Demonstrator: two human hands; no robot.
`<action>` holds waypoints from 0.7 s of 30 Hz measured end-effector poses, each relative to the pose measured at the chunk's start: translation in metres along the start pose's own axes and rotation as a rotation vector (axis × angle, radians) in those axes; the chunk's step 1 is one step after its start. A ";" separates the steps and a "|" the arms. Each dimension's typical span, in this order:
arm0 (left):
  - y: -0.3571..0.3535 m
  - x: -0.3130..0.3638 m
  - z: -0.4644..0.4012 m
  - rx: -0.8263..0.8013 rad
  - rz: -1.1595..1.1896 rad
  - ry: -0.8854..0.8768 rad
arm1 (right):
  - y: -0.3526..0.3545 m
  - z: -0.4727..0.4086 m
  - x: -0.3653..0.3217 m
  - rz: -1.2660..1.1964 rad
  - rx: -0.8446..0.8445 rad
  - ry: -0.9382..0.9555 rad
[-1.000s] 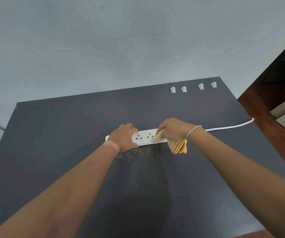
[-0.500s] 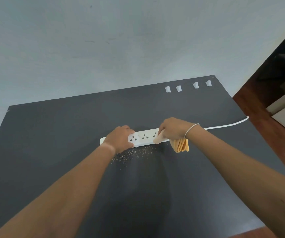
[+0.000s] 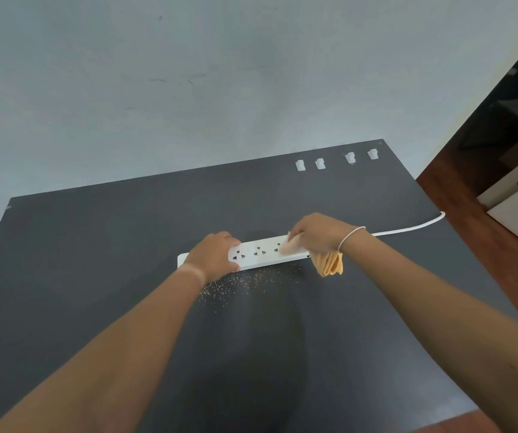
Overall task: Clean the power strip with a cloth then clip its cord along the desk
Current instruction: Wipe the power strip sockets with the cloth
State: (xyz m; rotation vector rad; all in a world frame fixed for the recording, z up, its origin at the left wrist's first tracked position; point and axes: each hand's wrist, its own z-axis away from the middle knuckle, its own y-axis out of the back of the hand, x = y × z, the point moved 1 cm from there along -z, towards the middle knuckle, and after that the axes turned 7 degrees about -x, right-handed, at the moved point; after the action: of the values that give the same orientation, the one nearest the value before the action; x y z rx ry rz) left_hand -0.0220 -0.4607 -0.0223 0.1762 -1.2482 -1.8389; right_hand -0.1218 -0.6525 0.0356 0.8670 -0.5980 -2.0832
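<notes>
Nearest the viewer, both bare forearms reach forward over the dark grey matt desk top (image 3: pixel 95 276). A scatter of fine pale crumbs (image 3: pixel 239 284) lies on the desk just near of the strip, mostly toward its left half.

The long white plastic power strip (image 3: pixel 259 254) lies flat at mid-desk, running left to right. The left hand (image 3: pixel 212 256) is curled down over its left portion, gripping it to hold it in place. The right hand (image 3: pixel 320 234) is closed around a folded orange-yellow cloth (image 3: pixel 329 264), pressing a pale fold of it onto the strip's right end; the loose remainder hangs off the near side of the wrist.

The thin white round cord (image 3: pixel 407 228) leaves the strip's right end and runs off the right desk edge. Four small white plastic cable clips (image 3: pixel 300 165) sit along the far edge, well apart from the cord; none holds it.

Assessment: wiping is in hand, clipping not begun. Recommended practice: keep the left hand firm so the strip does not slide, draw the cloth in full-length strokes across the socket faces, and sweep debris toward the near crumb patch rather than into the sockets
</notes>
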 end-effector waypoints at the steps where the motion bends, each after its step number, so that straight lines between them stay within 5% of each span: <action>1: 0.000 0.000 0.000 0.001 0.002 0.001 | -0.003 -0.002 0.000 -0.007 -0.041 0.000; 6: -0.001 -0.001 -0.001 -0.001 0.002 0.004 | -0.003 -0.007 -0.007 -0.087 0.109 0.063; 10: -0.001 -0.001 -0.001 0.000 0.008 -0.001 | -0.009 -0.009 -0.012 -0.051 -0.063 0.073; 14: -0.002 -0.001 -0.001 0.004 0.013 -0.002 | -0.002 -0.006 -0.016 -0.061 0.062 0.083; 18: -0.002 -0.002 -0.001 0.006 0.015 -0.004 | -0.007 -0.003 -0.012 -0.027 -0.086 0.071; 21: -0.003 -0.002 -0.001 0.007 0.012 -0.005 | -0.002 -0.001 -0.011 -0.101 0.072 0.087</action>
State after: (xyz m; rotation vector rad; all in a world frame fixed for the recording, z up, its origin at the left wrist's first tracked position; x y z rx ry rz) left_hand -0.0218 -0.4598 -0.0254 0.1684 -1.2565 -1.8261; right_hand -0.1171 -0.6425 0.0379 1.0436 -0.5966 -2.1124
